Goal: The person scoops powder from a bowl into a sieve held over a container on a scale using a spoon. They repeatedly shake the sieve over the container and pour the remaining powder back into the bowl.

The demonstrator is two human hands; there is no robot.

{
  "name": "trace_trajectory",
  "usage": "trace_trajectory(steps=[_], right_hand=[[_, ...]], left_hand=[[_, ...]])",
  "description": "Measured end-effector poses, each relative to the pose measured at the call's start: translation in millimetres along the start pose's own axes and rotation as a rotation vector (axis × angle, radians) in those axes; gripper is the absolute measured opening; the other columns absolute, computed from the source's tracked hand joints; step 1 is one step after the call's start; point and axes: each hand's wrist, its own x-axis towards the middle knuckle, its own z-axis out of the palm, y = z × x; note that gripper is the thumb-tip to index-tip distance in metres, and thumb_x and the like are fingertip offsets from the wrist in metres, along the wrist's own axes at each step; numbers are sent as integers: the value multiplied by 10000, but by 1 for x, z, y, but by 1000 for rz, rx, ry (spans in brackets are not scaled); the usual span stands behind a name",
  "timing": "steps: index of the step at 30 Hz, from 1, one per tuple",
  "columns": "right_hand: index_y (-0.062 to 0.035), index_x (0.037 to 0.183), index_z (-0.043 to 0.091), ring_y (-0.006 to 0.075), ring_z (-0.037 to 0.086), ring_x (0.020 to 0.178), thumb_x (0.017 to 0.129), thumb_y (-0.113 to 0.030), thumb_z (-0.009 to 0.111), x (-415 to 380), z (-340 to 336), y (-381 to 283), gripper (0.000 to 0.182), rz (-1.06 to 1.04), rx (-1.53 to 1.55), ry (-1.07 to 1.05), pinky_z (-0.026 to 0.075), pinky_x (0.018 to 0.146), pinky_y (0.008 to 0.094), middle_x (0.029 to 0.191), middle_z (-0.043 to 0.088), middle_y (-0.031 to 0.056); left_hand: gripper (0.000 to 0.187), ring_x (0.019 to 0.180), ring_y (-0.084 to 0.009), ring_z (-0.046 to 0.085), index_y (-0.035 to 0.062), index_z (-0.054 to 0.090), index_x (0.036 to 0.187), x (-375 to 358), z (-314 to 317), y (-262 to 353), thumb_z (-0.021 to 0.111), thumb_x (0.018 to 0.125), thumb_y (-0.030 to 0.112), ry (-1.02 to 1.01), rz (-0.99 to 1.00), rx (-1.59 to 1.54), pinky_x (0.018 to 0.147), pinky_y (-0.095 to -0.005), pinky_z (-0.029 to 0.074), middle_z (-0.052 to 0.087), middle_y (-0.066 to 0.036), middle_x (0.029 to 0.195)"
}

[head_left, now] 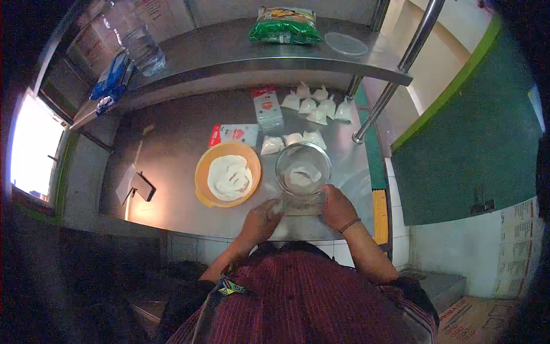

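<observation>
A round bowl with a shiny rim [279, 179] contains some white powder [302, 175]. Under its near side, a flat pale device that looks like a kitchen scale [305, 210] shows its front edge. My left hand [261, 222] is closed at the left side of this scale, its fingertips partly blurred. My right hand [339, 210] grips the scale's right side, with its thumb close to the bowl's rim. To the left stands an orange-yellow basin [201, 186] with a broad layer of white powder [228, 178] in it.
Small tied bags of white powder [307, 106] stand at the back right, and several more bags [294, 139] lie behind the bowl. Two red-and-white packs [267, 109] are nearby. A phone-like dark object [143, 187] stands left. The overhead shelf [217, 66] holds a green package [285, 27].
</observation>
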Motion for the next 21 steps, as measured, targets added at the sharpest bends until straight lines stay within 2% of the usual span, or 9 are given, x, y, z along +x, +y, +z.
trace_trajectory(steps=[5,9,11,12,15,17,21], right_hand=[[0,1253,494,434,618,1103,976,-79,437,3,-6,2,294,-14,134,106,502,953,503,1147,635,263],[0,1248,490,439,624,1086,984,-72,427,5,-15,0,281,16,127,-6,502,947,506,1151,634,274],[12,1257,522,468,630,1065,1027,-159,443,3,-19,-1,297,34,201,50,501,912,523,1129,657,288],[12,1257,522,468,630,1065,1027,-159,443,3,-19,-2,297,34,205,50,501,912,523,1129,657,288],[-6,1257,536,463,629,1071,1028,-154,438,5,-16,5,290,39,183,123,502,924,519,1121,660,287],[-19,1259,545,456,632,1069,1030,-156,434,7,-1,21,288,-37,222,151,504,933,513,1127,662,278],[-13,1255,526,435,643,1065,994,-129,476,2,-15,4,289,-11,197,76,516,930,501,1130,666,256]], left_hand=[[432,958,-412,693,-1,623,1265,0,-1,16,702,914,239,25,-120,-43,836,-450,554,690,-241,1128],[434,919,-386,704,-4,623,1265,-2,-2,21,703,912,235,59,-82,-74,815,-434,556,698,-243,1068],[433,878,-368,708,11,626,1270,-3,-4,24,707,913,243,41,-125,-105,796,-423,555,703,-237,1037],[433,878,-368,708,11,626,1270,-3,-1,21,707,913,243,40,-127,-102,796,-423,555,703,-237,1037],[427,783,-340,697,23,631,1271,-5,9,13,706,917,249,48,-131,-64,743,-420,552,702,-224,967],[430,694,-306,666,25,637,1264,-4,10,19,715,910,256,30,-201,-58,680,-417,540,684,-206,884],[448,631,-277,632,12,638,1260,-2,9,26,726,899,264,104,-69,-83,641,-409,529,654,-184,784]])
